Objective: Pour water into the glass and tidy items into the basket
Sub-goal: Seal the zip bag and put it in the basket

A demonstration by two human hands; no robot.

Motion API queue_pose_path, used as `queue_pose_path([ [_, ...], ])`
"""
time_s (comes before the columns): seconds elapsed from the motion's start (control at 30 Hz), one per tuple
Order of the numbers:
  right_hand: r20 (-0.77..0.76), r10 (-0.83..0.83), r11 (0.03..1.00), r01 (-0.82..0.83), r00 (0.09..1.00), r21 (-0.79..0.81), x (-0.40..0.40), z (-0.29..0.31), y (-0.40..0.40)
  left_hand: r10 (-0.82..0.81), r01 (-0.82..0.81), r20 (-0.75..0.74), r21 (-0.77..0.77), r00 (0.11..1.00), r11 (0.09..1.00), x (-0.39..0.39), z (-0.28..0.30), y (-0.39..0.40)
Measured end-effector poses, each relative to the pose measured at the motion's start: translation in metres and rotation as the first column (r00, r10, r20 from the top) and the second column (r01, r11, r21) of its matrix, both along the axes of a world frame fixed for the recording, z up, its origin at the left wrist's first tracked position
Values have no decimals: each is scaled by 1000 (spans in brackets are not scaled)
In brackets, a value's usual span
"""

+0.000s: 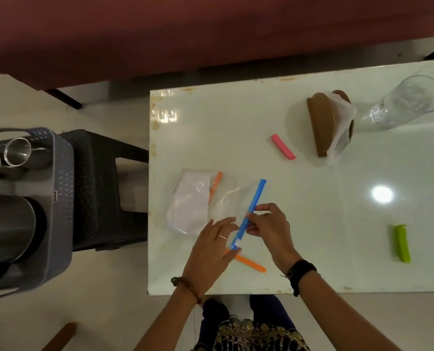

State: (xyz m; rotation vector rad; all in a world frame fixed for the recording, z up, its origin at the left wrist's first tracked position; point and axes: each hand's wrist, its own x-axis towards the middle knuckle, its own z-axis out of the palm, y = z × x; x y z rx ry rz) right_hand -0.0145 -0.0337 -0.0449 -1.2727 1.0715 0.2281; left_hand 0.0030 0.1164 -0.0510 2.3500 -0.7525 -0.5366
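On the white glossy counter [312,224], the right hand [269,225] pinched a long blue plastic sealing clip [250,214] over the neck of a clear plastic bag of white powder [191,202], its grip narrow round the clip's middle. The left hand [212,245] lay with straight fingers on the bag beside the clip's near end, holding nothing.

By my reading, little of the task was done. The tall clear drinking glass [408,101] stood at the far right corner, apparently still without water. The grey perforated plastic basket [58,198] sat on a dark stool, well apart to the left, already holding steel cups [17,154]. A pink clip [283,146], a green clip [402,243], an orange clip [251,263] and a brown packet [328,122] remained on the counter.
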Motion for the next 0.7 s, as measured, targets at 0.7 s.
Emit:
queue_pose_path([
  [0.7, 242, 820, 322, -67, 519, -945, 82, 129, 115, 491, -330, 292, -459, 821, 824, 94, 134, 107],
])
